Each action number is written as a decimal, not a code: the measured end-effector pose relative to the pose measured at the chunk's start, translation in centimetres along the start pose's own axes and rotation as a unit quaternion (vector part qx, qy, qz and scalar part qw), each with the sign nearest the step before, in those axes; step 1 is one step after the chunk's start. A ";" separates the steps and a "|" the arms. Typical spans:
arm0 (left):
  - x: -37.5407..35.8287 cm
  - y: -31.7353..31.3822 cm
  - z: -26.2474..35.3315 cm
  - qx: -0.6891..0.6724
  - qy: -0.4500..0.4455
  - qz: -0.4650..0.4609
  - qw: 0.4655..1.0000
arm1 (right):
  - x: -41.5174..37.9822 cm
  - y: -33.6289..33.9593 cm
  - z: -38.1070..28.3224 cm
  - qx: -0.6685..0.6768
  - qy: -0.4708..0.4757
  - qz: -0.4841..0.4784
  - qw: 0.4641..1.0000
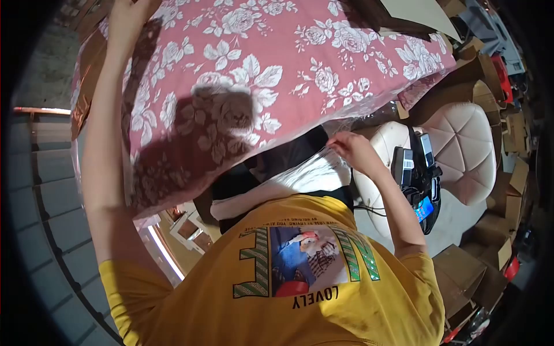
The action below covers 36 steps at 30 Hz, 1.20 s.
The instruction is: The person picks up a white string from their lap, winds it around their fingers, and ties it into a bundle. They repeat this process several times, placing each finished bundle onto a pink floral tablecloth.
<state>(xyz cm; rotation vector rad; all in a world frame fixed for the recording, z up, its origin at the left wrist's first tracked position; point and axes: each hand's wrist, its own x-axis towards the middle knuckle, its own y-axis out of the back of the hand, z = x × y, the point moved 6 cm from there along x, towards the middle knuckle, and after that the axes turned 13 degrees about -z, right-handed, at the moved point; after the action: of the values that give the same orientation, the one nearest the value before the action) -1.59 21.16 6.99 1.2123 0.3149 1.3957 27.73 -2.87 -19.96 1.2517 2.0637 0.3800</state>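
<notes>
A pink cloth (323,34) with white flowers covers the surface in front of me. My left arm stretches along its left side, and my left hand (131,10) is at the top left edge of the view, its fingers mostly cut off. My right hand (351,149) is near the cloth's front edge, thumb and fingers pressed together over thin, clear or whitish material that I cannot make out. Just below lies a white cloth (306,177) across my lap, over dark fabric.
Cream padded seats (461,150) stand at the right, with a black bag (426,199) and a lit phone (424,209) on them. Cardboard boxes (459,271) are piled along the right side. A cream sheet or board (418,14) lies on the cloth's far right.
</notes>
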 end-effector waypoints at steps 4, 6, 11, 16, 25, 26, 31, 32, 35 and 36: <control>-9.5 1.2 5.0 -0.151 -0.087 -0.096 0.980 | 3.1 -4.0 -1.3 -0.094 0.132 -0.025 0.986; -14.9 0.9 8.5 -0.208 -0.057 -0.162 0.963 | 4.9 -6.6 -1.8 -0.150 0.146 -0.099 0.973; -23.7 -1.2 10.6 -0.182 -0.231 -0.174 0.940 | 7.3 -10.9 -1.1 -0.071 0.148 -0.284 0.945; -30.7 -9.4 5.1 -0.295 0.015 -0.343 0.892 | 6.2 -9.2 -2.2 0.021 0.088 -0.233 0.968; -32.1 -19.8 2.3 -0.261 0.093 -0.442 0.853 | 4.9 -6.8 -3.2 0.077 0.074 -0.150 0.983; -31.6 -20.0 2.6 -0.249 0.089 -0.447 0.855 | 4.7 -6.5 -3.4 0.077 0.083 -0.142 0.983; -30.5 -18.3 4.4 -0.294 0.087 -0.455 0.836 | 3.6 -6.2 -4.0 0.191 0.114 -0.170 0.960; -30.1 -17.4 4.9 -0.286 0.111 -0.457 0.835 | 3.1 -6.3 -4.7 0.240 0.135 -0.183 0.944; -28.9 -15.1 5.5 -0.295 0.097 -0.424 0.851 | 1.1 -5.1 -8.2 0.280 0.177 -0.135 0.934; -28.8 -14.4 6.0 -0.318 0.111 -0.451 0.826 | 0.3 -4.5 -9.3 0.296 0.164 -0.119 0.933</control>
<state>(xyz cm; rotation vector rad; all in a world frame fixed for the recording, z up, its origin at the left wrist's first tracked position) 4.30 -2.28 -15.18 0.2364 0.4587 0.6800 18.30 -3.98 -15.88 1.3060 2.7101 -0.1821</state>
